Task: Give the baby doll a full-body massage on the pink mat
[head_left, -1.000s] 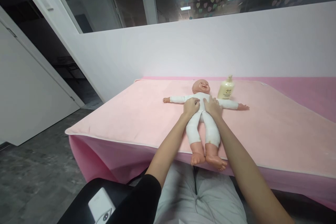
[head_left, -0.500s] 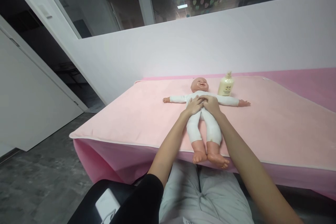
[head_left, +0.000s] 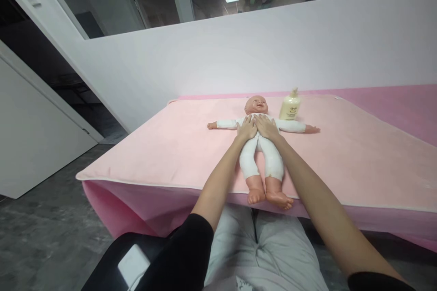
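Note:
A baby doll (head_left: 269,157) with a white cloth body lies on its back, arms spread wide, head toward the wall and feet at the near table edge. My left hand (head_left: 247,128) rests flat on the left half of its chest, fingers pointing toward the head. Beside it, my right hand (head_left: 266,126) lies flat on the other half, fingers stretched out. Both hands cover most of the doll's torso. Just past the doll's arm on the right stands a pale yellow pump bottle (head_left: 290,105), upright.
A light pink mat (head_left: 164,150) covers the table over a darker pink cloth (head_left: 133,207). Behind it rises a white wall (head_left: 218,59) with a window above. A white device with a cable (head_left: 134,264) lies at my lower left. A door (head_left: 37,132) stands at the left.
My hands were together lower on the doll's torso, the right partly over the left's fingertips. Now they lie side by side, higher on the chest. The camera view has shifted slightly.

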`<state>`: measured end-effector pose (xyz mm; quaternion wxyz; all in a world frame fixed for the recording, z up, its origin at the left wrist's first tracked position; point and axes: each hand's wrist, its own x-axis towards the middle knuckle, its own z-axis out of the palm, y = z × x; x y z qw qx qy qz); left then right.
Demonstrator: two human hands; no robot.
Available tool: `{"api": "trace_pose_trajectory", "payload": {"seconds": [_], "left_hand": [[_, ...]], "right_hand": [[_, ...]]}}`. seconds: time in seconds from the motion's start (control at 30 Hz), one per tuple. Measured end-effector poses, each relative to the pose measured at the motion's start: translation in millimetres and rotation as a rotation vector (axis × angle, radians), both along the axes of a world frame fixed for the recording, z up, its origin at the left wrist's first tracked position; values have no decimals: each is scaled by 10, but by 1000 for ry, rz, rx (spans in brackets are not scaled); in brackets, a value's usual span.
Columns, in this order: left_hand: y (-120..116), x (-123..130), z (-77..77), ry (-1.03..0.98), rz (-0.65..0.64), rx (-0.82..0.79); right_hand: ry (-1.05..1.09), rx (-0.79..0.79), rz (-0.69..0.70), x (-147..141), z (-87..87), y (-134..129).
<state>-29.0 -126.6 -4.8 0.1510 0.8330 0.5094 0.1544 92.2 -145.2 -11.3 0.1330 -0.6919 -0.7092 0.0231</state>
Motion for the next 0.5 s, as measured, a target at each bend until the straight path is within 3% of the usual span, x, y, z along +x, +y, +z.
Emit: {"api": "trace_pose_trajectory", "payload": {"seconds": [0.23, 0.5], "left_hand": [[142, -71, -33, 28, 215, -11], [231, -147, 34, 195, 373, -89]], "right_hand": [[117, 8, -121, -4, 51, 28], [304, 34, -505, -42, 81, -122]]}}
